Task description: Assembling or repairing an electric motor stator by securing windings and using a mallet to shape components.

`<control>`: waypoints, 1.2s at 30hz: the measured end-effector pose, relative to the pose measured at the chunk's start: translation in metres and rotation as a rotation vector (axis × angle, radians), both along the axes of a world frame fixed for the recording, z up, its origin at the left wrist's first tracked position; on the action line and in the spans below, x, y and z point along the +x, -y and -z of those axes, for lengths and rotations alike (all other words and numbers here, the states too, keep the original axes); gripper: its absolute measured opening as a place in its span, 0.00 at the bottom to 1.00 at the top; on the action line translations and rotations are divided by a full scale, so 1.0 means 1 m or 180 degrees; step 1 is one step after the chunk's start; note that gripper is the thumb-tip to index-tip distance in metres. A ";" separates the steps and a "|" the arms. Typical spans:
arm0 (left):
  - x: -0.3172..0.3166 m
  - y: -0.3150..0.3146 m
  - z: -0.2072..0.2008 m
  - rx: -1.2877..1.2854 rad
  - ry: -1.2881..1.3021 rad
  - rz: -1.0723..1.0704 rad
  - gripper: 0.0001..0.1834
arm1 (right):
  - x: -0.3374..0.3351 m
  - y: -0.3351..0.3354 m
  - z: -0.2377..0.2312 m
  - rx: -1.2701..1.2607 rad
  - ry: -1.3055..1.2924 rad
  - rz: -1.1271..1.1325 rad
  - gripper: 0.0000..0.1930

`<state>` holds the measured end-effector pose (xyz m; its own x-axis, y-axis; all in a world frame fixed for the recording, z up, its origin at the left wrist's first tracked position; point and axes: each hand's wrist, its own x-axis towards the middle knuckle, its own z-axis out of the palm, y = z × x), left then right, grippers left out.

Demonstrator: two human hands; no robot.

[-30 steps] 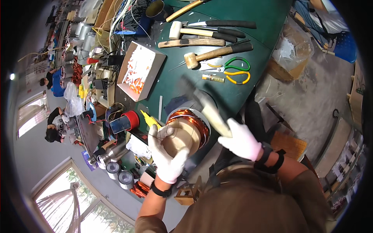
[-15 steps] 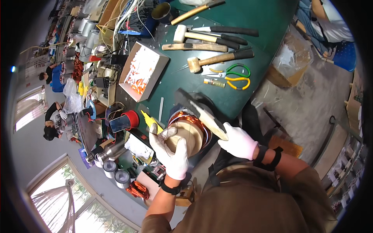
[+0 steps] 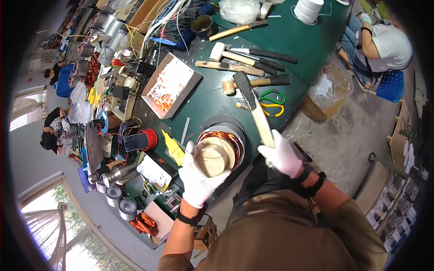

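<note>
My left hand point(image 3: 199, 186), in a white glove, grips the side of a pale round wooden block point(image 3: 210, 161), with the thumb at its near edge. The block stands in a ring of copper wire windings point(image 3: 236, 143) inside a round metal housing at the table's edge. A thin dark wire loops over the block's top. In my gloved right hand point(image 3: 281, 156) is a wooden stick point(image 3: 258, 118) with a black far end. My fingers close round its pale near end, and it is raised to the right of the windings, apart from them.
Beyond lie several mallets point(image 3: 246, 58), scissors point(image 3: 273, 103) and a box of white and orange scraps point(image 3: 165, 86). A yellow strip bundle point(image 3: 172, 147) and a red spool point(image 3: 148, 140) sit left. A co-worker point(image 3: 384, 43) sits far right, near a carton point(image 3: 323, 97).
The stick has moved off the windings, up and to the right, with my right hand. My left hand's fingers have shifted from the dark wire to the block's side.
</note>
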<state>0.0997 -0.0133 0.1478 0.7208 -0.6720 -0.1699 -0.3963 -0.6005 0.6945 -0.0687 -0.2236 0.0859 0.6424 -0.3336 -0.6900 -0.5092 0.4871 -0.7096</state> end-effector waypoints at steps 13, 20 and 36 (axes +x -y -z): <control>-0.027 0.027 0.019 -0.0193 0.0511 -0.0879 0.61 | -0.014 -0.056 0.032 -0.0519 0.0078 -0.0667 0.19; -0.009 0.015 -0.006 0.0036 0.0498 -0.0255 0.65 | -0.032 -0.014 -0.002 -0.1051 -0.0175 -0.0810 0.18; 0.050 -0.079 -0.118 -0.0951 0.1634 -0.1759 0.52 | -0.018 -0.050 -0.005 -0.4576 -0.0121 -0.2166 0.18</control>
